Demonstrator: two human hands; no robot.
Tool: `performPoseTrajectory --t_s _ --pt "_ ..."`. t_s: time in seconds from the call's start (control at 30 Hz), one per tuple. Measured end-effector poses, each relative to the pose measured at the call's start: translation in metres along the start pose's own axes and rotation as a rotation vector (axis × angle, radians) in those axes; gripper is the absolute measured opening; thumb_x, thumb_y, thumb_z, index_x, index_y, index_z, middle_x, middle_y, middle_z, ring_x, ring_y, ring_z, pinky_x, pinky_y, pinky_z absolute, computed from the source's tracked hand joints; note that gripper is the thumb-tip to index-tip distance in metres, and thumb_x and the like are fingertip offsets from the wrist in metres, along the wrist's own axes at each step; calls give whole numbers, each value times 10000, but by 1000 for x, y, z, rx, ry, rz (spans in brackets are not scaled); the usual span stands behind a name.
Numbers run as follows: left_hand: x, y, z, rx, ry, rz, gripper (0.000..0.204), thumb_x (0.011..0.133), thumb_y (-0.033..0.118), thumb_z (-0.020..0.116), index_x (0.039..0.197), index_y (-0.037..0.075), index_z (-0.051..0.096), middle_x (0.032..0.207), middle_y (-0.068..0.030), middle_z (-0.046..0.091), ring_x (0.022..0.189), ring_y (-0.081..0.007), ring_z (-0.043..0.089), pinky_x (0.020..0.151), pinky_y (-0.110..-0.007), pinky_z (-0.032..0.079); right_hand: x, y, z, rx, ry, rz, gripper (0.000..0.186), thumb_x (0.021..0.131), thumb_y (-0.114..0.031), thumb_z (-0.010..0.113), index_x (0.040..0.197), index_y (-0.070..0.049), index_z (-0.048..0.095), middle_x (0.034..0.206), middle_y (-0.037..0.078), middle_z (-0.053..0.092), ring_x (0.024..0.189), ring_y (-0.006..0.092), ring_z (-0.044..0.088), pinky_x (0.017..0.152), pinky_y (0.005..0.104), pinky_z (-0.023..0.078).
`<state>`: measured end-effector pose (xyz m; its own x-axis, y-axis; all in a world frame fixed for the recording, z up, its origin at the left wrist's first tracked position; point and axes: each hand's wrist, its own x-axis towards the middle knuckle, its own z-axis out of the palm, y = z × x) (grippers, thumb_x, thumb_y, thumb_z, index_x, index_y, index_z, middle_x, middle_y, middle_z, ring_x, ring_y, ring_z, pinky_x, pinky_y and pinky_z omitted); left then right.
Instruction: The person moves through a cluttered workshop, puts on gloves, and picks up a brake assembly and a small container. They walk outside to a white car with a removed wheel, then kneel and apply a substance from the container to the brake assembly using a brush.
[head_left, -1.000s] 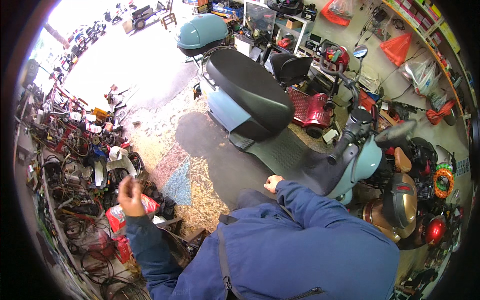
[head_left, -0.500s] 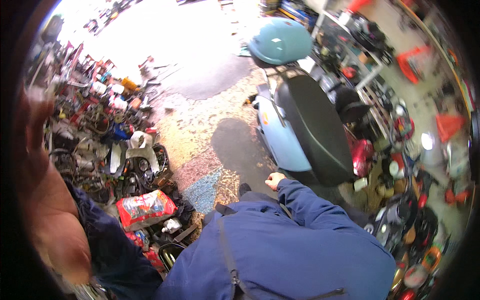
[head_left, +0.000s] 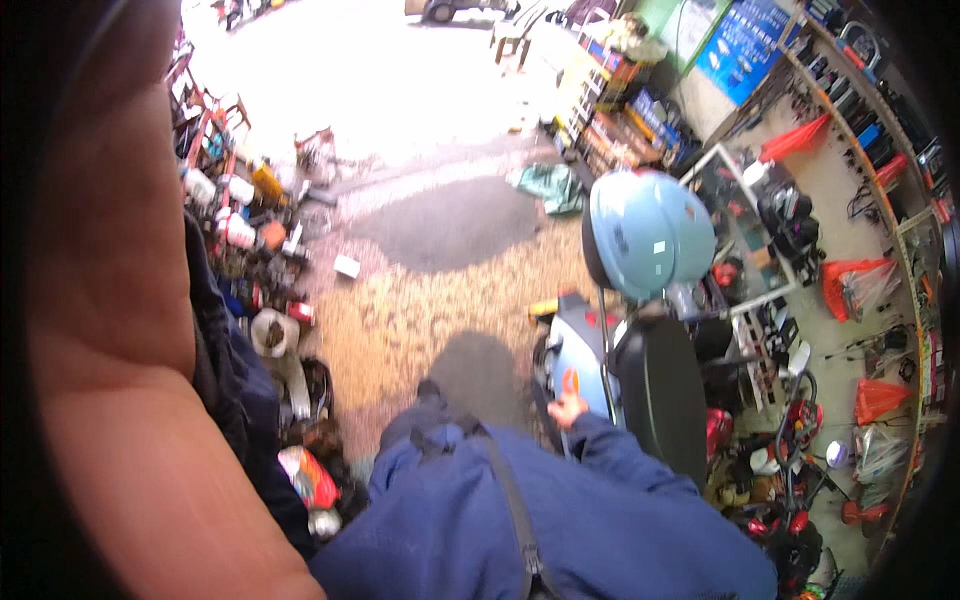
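Shifted in view since a second ago, the blue scooter (head_left: 582,350) stands ahead on the right; the left hand (head_left: 115,220) looms close; the right hand (head_left: 567,410) is near the scooter's rear flank; I cannot tell either grip.

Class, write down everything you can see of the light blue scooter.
The light blue scooter stands to the person's right, its tail toward the bright opening. A rounded, glossy box, seemingly hard plastic, sits closed behind the long, smooth black seat. The pale side panel carries an orange mark. The front end cannot be seen. The right hand is beside the panel; whether they touch is unclear.
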<state>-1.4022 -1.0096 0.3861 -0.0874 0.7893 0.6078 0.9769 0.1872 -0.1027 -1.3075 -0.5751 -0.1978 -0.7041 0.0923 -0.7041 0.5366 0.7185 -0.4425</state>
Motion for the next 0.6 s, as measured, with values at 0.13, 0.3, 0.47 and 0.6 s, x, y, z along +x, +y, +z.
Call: performPoseTrajectory --t_s 0.13,0.3,0.47,0.6 --pt "5 -134 -10 80 -69 39 566 907 267 531 1371 -33 408 1319 -209 513 1124 -266 550 986 -383 422 39 -28 -13 35 325 -343 281 828 -297 615 729 -37 650 632 97 635 631 234 670 580 399 527" --pt "35 -281 -30 122 -142 -13 598 897 306 550 1368 -35 408 1314 -209 516 1114 -263 554 975 -383 429 93 -96 -55 108 98 54 368 818 -390 573 968 -83 709 807 137 701 730 294 684 721 420 537" --pt "68 -381 13 221 -244 -37 633 886 344 568 1364 -38 407 1308 -209 519 1104 -260 558 963 -382 437 217 -159 -108 110 175 3 355 830 -381 571 956 -70 686 854 156 694 771 306 672 710 420 528" --pt "111 -462 86 179 -310 24 661 878 376 582 1362 -39 407 1304 -208 521 1097 -258 561 954 -381 442 277 -185 -116 -52 273 -88 346 839 -373 569 946 -59 667 892 171 688 804 317 663 701 420 520"
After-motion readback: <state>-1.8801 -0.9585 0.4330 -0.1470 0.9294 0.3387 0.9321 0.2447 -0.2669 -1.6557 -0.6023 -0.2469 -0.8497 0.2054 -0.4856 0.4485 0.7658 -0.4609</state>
